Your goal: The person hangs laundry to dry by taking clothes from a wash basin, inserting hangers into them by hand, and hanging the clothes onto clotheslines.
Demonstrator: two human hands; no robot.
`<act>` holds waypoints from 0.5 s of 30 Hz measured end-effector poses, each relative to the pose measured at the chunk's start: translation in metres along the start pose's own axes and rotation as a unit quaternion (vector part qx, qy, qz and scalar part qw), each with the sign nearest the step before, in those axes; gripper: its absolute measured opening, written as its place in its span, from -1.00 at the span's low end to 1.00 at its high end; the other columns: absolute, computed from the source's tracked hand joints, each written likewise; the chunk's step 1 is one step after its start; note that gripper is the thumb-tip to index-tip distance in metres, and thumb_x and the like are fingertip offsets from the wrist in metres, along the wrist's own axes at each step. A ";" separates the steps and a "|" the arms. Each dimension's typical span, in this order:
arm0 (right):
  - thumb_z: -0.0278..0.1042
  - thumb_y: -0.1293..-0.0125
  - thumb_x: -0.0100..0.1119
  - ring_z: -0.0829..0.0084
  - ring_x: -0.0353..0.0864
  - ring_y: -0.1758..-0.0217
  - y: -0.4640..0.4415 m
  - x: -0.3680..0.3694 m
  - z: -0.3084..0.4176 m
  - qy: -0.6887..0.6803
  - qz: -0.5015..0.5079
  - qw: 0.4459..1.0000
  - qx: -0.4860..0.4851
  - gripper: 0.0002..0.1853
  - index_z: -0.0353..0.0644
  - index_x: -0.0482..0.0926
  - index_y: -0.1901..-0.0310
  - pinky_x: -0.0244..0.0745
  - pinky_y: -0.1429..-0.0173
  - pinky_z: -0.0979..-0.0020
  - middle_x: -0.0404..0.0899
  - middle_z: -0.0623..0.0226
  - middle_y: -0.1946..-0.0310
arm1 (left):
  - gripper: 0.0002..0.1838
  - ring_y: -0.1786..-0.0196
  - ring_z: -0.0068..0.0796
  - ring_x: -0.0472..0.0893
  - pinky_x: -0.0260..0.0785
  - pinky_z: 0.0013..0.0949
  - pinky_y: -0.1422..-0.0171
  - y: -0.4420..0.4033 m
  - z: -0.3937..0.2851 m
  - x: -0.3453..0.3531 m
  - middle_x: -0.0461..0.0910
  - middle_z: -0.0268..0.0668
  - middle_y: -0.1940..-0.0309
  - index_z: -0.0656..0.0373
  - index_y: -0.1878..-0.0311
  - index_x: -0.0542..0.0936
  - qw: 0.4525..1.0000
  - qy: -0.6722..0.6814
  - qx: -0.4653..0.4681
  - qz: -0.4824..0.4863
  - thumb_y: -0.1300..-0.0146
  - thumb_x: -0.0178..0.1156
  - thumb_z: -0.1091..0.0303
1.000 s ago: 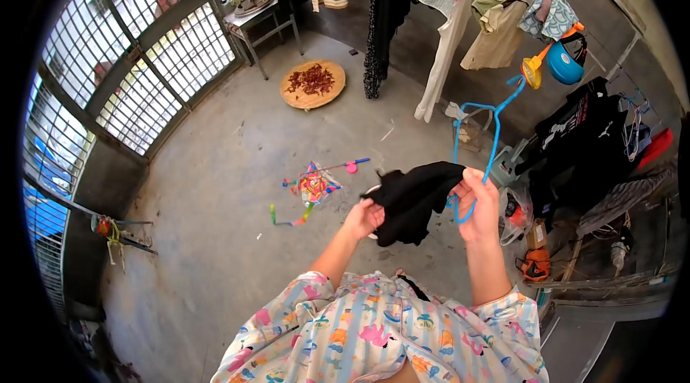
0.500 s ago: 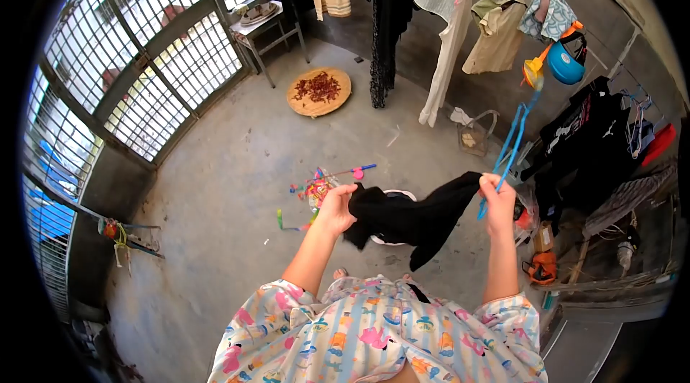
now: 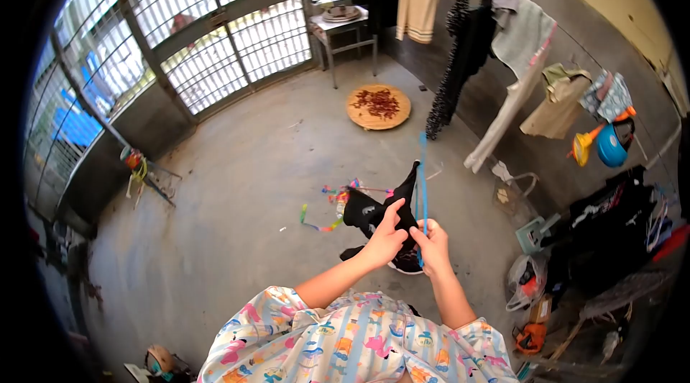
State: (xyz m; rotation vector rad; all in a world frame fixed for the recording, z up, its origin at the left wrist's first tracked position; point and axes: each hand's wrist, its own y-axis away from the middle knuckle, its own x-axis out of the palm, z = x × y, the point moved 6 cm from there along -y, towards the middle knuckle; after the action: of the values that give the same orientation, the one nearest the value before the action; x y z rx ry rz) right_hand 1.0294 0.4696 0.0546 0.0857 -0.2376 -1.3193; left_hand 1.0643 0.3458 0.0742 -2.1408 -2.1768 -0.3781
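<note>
A black garment (image 3: 397,212) hangs bunched between my two hands in front of my body. My left hand (image 3: 387,240) is closed on its near side, the index finger pointing forward. My right hand (image 3: 433,248) is closed around a thin blue clothes hanger (image 3: 424,192), which stands nearly upright along the garment's right side. The right thumb reaches to the black cloth. Below the hands, a white-rimmed basin (image 3: 410,271) with dark cloth in it shows only partly on the floor; hands and garment hide the rest.
Colourful toys (image 3: 338,197) lie on the floor beyond the garment. Farther off sits a round tray (image 3: 359,122) of dried reddish pieces. Clothes, including cream trousers (image 3: 507,120), hang along the right wall. Dark clothes (image 3: 604,239) and a plastic bag (image 3: 527,279) are at the right.
My hands have come close together, the right one moving left with the hanger. The black garment, stretched sideways before, is now gathered upright beside the hanger. The view has turned left.
</note>
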 end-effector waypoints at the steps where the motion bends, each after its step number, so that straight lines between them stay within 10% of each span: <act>1: -0.55 -0.27 0.23 0.69 0.46 0.40 -0.003 0.006 -0.003 -0.009 0.008 1.000 -0.028 -0.88 -0.27 0.53 0.18 0.36 0.31 0.58 0.55 0.46 0.40 | -0.22 0.27 -0.64 0.43 0.35 -0.50 0.33 -0.001 0.003 -0.013 0.32 -0.37 0.15 0.04 -0.48 0.09 0.999 -0.020 0.027 -0.035 -0.14 -0.05 0.66; 10: -0.55 -0.25 0.24 0.72 0.42 0.36 -0.011 0.057 0.015 -0.058 0.138 0.986 -0.071 -0.87 -0.21 0.49 0.22 0.34 0.24 0.61 0.49 0.54 0.42 | -0.69 0.39 -0.38 0.71 0.54 -0.31 0.39 -0.004 0.033 -0.102 0.68 -0.16 0.33 0.16 0.01 0.54 0.959 -0.213 -0.059 -0.176 -0.13 0.14 0.54; 15: -0.54 -0.23 0.27 0.70 0.45 0.31 -0.003 0.049 0.035 0.014 0.180 0.978 -0.102 -0.87 -0.23 0.51 0.22 0.36 0.20 0.60 0.53 0.51 0.38 | -0.64 0.17 -0.04 0.64 0.47 -0.06 0.13 0.019 0.025 -0.156 0.58 -0.15 0.26 0.08 0.18 0.57 0.789 -0.526 -0.026 -0.316 0.08 0.39 0.24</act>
State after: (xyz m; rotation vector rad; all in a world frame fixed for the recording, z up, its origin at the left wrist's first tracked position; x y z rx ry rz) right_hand 1.0298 0.4240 0.0938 -0.1083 -0.0874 -0.9743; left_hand 1.0915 0.1991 0.0183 -1.6963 -3.4368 1.0435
